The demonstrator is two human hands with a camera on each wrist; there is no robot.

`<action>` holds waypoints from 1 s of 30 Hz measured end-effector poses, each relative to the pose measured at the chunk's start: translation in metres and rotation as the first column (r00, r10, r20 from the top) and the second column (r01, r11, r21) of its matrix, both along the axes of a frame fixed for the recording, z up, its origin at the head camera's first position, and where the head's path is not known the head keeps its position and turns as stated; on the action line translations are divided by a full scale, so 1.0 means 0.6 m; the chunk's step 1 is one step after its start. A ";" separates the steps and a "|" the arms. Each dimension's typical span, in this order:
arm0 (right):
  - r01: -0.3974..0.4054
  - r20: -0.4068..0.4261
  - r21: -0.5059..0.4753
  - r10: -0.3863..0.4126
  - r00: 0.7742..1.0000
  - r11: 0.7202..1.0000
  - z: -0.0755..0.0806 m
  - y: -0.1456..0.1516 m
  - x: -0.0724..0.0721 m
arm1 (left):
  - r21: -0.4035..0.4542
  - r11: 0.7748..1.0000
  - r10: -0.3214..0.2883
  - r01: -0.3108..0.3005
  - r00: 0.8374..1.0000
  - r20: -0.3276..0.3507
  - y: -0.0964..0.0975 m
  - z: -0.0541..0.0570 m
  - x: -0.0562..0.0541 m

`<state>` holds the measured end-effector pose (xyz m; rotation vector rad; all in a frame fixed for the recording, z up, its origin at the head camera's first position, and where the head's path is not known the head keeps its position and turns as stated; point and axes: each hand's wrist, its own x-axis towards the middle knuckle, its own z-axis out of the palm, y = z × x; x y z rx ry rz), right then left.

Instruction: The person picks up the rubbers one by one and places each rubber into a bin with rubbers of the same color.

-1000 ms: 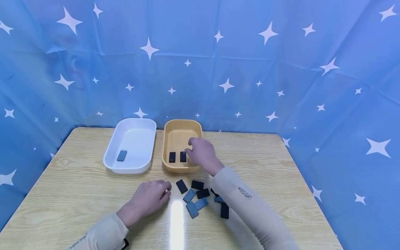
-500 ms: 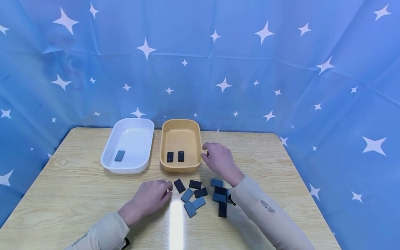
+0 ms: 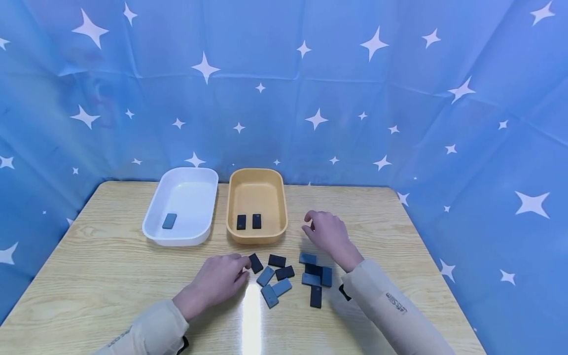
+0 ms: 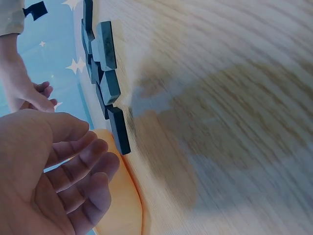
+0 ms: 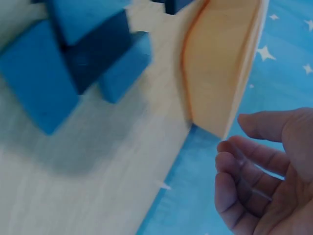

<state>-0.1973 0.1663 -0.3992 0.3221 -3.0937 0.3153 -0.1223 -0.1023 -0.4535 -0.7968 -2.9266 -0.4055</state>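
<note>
My left hand (image 3: 222, 280) hovers low over the table at the left of a loose group of small rectangular blocks. Its loosely bent fingers hold nothing in the left wrist view, and the fingertips are right beside a black block (image 3: 256, 263). Blue-grey blocks (image 3: 269, 296) and other black ones (image 3: 285, 272) lie to its right. Off the right side of the tan bin (image 3: 257, 240), my right hand (image 3: 329, 234) is raised with relaxed fingers and an empty palm. A second cluster holds a blue-grey block (image 3: 308, 258) and a black block (image 3: 316, 297), below the right hand.
Two black blocks (image 3: 256, 221) lie in the tan bin. Left of it stands a white bin (image 3: 179, 242) with one blue-grey block (image 3: 169, 221) inside. A blue star-patterned curtain (image 3: 266, 118) hangs behind and beside the wooden table (image 3: 111, 256).
My right hand has moved out from over the tan bin to the right and slightly toward me. My left hand has shifted a little right, up to the black block.
</note>
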 end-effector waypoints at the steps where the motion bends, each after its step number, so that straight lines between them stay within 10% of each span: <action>1: 0.004 0.008 -0.001 -0.004 1.000 1.000 -0.004 0.004 0.002 | 0.003 1.000 -0.007 0.007 1.000 -0.007 0.002 0.000 0.001; 18: 0.065 0.087 -0.017 -0.063 0.994 0.998 -0.045 0.061 0.013 | -0.052 0.992 -0.119 0.117 0.992 -0.036 0.054 -0.007 0.003; 30: 0.111 0.117 -0.012 -0.109 0.987 0.994 -0.059 0.083 0.012 | -0.101 0.992 -0.073 0.073 0.997 0.001 0.087 -0.020 0.000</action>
